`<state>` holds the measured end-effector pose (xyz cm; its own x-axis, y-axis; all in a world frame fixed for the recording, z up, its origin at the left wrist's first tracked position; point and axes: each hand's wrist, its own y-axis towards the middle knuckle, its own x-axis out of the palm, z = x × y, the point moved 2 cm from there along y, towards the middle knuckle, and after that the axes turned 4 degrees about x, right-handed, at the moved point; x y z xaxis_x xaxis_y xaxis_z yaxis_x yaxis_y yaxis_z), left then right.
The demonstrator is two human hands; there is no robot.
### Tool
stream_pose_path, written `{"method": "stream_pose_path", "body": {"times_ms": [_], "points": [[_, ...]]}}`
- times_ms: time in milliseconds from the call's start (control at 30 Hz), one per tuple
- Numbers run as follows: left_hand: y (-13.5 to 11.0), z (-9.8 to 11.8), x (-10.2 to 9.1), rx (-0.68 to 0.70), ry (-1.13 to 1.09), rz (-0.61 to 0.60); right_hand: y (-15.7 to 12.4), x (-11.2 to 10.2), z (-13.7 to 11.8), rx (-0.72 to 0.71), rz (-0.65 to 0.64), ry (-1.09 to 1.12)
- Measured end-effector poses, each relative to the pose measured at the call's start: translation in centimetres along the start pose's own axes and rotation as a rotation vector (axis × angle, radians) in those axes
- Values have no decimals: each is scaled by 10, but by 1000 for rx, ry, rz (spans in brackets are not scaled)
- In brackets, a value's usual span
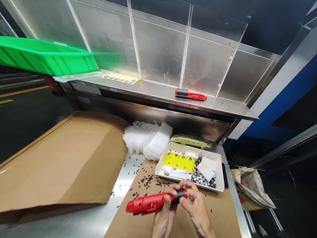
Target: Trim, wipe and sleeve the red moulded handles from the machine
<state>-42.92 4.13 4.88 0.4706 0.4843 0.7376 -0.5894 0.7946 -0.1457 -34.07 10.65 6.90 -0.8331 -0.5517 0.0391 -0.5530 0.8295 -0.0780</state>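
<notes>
The red tool lies sideways, low over the brown cardboard. Its long red body sticks out to the left and its black end is on the right. Both hands come up from below. The left hand is wrapped tight round the tool beside the black end, and the right hand pinches the black end itself. Just behind them sits a white tray.

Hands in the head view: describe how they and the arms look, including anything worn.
The left hand and the right hand are bare, with no gloves, and no ring, watch or bracelet shows. The forearms are uncovered down to the picture's lower edge, so no sleeve is in view. No tape or markings show.
</notes>
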Motion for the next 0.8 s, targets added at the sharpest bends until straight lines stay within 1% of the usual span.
{"method": "stream_pose_path", "body": {"times_ms": [167, 300, 400, 500, 567, 667, 700, 800], "points": [[6, 1, -12, 107, 113, -15, 11, 2, 3, 9, -11, -6], [12, 2, -12, 107, 125, 2, 16, 2, 5, 19, -25, 10], [18, 1, -6, 29, 26, 21, 16, -3, 5, 24, -41, 29], [23, 3, -4, -73, -101, 53, 13, -11, 4, 37, -89, 28], [26, 5, -5, -131, -183, 69, 10, -18, 2, 41, -87, -26], [27, 7, -8, -198, -293, 75, 6, -23, -2, 20, -32, -149], [28, 7, -8, -215, -322, 76, 5, -24, -3, 7, -22, -178], [27, 5, -7, -263, -387, 82, 0, -20, -1, -44, -49, -226]]}}
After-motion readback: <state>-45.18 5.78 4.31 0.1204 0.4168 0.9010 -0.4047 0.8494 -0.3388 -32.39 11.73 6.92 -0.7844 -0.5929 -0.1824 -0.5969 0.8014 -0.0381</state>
